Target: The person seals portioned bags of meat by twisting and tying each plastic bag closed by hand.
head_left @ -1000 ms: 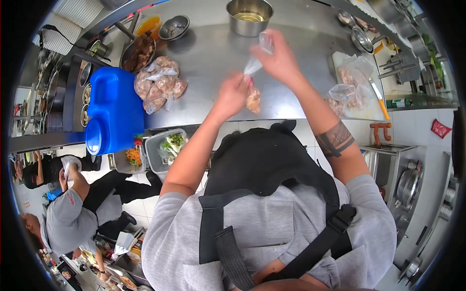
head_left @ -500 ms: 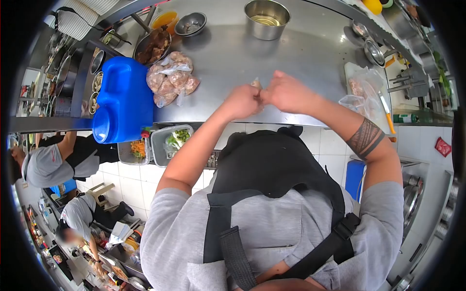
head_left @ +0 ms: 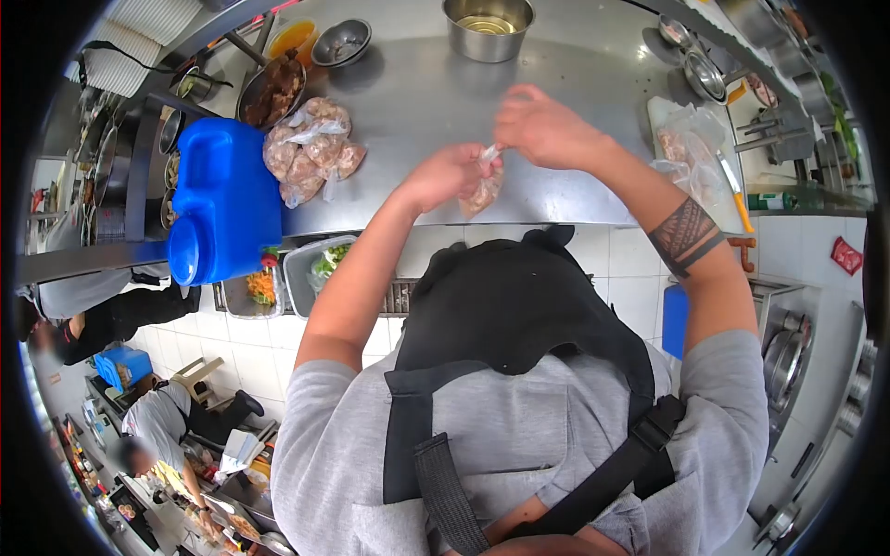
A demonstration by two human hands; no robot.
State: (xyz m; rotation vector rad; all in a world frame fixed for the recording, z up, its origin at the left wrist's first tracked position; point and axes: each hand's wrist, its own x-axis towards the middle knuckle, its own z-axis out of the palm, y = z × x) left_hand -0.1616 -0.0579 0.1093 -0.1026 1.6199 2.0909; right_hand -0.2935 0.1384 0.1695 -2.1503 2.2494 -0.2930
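My left hand grips the twisted neck of a small clear plastic bag with pieces of meat in it, close to the front edge of the steel table. Just right of it, my right hand has its fingers closed at the top end of the same bag's neck. To the left lies a pile of filled meat bags. A larger open plastic bag of meat rests on a white board at the right, beside a knife with an orange handle.
A blue jug stands at the left table edge. Behind are a pan of dark meat, a metal bowl and a steel pot. Vegetable tubs sit below the table. Two people are at the lower left.
The bag's neck, stretched between my hands one second ago, is now twisted and short. My right hand has risen a little since half a second ago, and the bag hangs in view below my left hand.
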